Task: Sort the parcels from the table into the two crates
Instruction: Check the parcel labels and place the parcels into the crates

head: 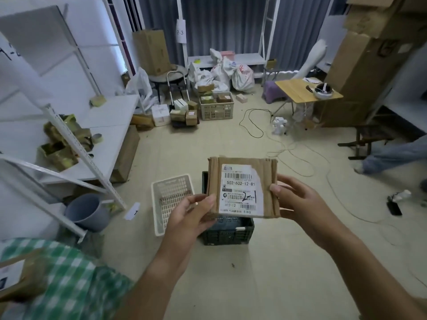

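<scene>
The left hand [194, 210] and the right hand [298, 199] hold one brown cardboard parcel [242, 188] between them, in the air above the floor. The left thumb lies on the front face near the lower left corner, with the fingers curled behind; the right thumb presses the right edge, and its fingers go behind the box. The white shipping label [240, 189] faces up to the camera and reads 502-602-12-81.

The parcel covers most of a dark crate [227, 232] standing on the floor directly under it; something bluish lies inside, but I cannot tell what. Just beside it on the left is a white crate [171, 199], partly hidden by the left hand; its mesh bottom shows.

At the lower left corner is a surface with a green checked cloth [69, 282], and one more parcel [16, 273] rests there, blurred. A grey bucket [89, 212] stands under the white shelf rack [87, 155] on the left.

The floor [254, 273] is pale, with cables across it. Farther back a beige basket [216, 107] holds small boxes, with white bags [231, 75] behind it and a small wooden table [305, 90] at the right
</scene>
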Demonstrator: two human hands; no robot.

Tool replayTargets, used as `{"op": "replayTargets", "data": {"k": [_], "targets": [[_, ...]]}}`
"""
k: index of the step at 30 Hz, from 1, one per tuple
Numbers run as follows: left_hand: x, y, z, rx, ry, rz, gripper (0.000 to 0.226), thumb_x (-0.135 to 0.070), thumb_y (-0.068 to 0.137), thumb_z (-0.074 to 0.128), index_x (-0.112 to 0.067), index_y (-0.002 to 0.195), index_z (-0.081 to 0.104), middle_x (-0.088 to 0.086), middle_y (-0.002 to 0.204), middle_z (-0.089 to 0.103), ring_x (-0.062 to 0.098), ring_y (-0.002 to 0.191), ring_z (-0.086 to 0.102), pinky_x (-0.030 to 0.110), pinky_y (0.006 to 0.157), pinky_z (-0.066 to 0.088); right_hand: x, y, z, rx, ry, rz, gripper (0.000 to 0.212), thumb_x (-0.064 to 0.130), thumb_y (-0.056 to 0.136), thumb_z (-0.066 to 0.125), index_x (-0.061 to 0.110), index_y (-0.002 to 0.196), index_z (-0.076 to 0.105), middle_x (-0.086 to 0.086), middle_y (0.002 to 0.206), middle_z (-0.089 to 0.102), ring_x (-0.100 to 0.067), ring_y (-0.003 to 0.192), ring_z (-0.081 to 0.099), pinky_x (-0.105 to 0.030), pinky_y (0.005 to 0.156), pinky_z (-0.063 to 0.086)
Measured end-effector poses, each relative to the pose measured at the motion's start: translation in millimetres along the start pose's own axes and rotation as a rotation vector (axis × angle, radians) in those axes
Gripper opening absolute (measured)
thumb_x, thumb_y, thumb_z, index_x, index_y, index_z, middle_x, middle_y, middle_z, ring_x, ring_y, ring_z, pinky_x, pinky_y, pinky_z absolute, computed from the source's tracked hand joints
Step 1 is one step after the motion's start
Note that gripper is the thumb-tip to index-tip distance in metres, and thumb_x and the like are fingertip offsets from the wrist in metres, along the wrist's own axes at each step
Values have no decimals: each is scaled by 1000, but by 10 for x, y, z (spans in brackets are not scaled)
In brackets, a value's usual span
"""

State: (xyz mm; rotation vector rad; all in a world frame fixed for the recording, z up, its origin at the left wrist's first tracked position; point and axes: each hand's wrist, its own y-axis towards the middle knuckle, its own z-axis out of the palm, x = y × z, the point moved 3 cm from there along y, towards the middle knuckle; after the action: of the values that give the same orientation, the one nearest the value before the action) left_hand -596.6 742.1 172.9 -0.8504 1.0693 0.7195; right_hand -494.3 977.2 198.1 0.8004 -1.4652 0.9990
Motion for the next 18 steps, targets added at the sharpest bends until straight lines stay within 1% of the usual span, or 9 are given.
{"op": "replayTargets", "data": {"k": [3,5,7,9,11,13,15,18], "targets": [[108,252,19,-67,21,-15,76,-55,66,83,-11,125,64,8,116,78,24,112,73,35,92,59,-153,388,-73,7,21,34,71,59,69,76,33,133,59,0,114,77,-26,104,74,-38,82,62],[171,431,-48,-114,28,-33,74,-58,67,84,-14,123,65,7,116,78,23,112,73,31,89,59,-254,661,-18,24,24,60,71,58,68,75,33,133,60,-3,111,77,-28,103,74,-38,82,62],[251,636,-174,-151,34,-50,72,-59,69,85,-15,124,65,7,119,77,24,114,72,36,93,56,-379,947,96,63,32,95,69,55,71,75,31,134,59,-1,111,78,-26,102,75,-35,80,61],[351,869,-334,-197,30,-57,75,-63,68,87,-17,124,67,7,120,76,24,115,72,39,96,55,-517,1244,228,100,56,139,63,47,78,77,28,135,59,1,113,77,-22,101,75,-29,76,61],[466,1130,-487,-249,18,-62,84,-71,61,88,-17,123,67,7,120,77,24,113,73,39,95,55,-650,1536,353,135,66,186,61,45,80,81,27,134,60,1,115,77,-21,101,76,-25,73,61],[616,1437,-626,-279,6,-77,89,-75,57,88,-17,121,66,6,118,77,23,112,73,38,94,54,-807,1851,446,156,55,234,58,44,81,80,27,132,61,0,117,76,-21,102,75,-26,73,61],[786,1782,-751,-274,4,-108,85,-75,59,86,-19,120,67,5,118,77,22,112,73,35,91,55,-999,2188,500,141,47,272,57,40,82,80,25,134,61,-1,118,76,-22,102,75,-27,73,61],[1038,2286,-879,-257,10,-153,73,-75,62,85,-26,114,71,4,118,77,19,109,74,25,82,59,-1299,2688,524,91,22,302,60,38,79,75,24,136,61,-1,118,76,-22,103,75,-28,73,61]]}}
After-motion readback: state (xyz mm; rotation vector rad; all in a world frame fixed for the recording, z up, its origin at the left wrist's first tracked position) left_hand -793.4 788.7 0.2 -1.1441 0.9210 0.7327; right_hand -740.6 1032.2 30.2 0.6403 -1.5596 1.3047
